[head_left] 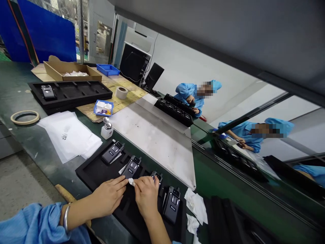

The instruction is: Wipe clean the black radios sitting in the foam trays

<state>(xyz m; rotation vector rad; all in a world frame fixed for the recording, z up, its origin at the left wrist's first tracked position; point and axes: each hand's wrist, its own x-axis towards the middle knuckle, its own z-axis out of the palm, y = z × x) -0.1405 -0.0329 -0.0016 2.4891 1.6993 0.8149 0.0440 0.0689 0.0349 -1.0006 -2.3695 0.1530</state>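
Note:
My right hand [147, 194] pinches a small white wad of tissue [131, 182] between thumb and fingers. The wad is at the lower edge of a black handheld device [132, 166] with a stub antenna. My left hand [109, 196] lies with its fingers stretched out, the fingertips at that same lower edge. Several such devices rest in a black foam tray [88, 169]. One device [111, 152] sits to the far left, another device [171, 205] to the right. A third device [156, 177] is partly hidden behind my right hand.
Beyond the tray stand a pump bottle [107, 130] and a metal-topped board [157, 135]. White sheets [71, 135], a tape roll [25, 117] and another foam tray [73, 93] lie left. Crumpled tissues [196, 205] lie right. Co-workers in blue [188, 91] sit across.

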